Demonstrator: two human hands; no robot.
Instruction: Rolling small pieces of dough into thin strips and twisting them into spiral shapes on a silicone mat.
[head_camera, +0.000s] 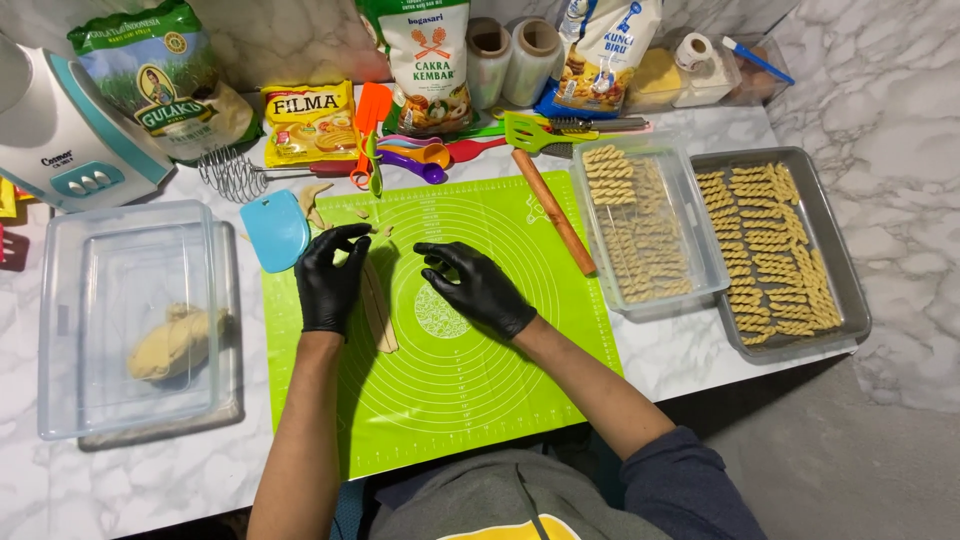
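Our left hand (330, 278) seemingly pinches the dough strip (378, 310) beneath its fingertips; our right hand (478, 285) hovers beside it, fingers loosely curled, on the green mat (470, 380).

Two bare forearms reaching forward from the bottom edge, black gloves on both hands, left hand (330, 278) palm down with fingers curled and thumb meeting fingertips, right hand (478, 288) angled inward, fingers bent and spread, hands close but apart
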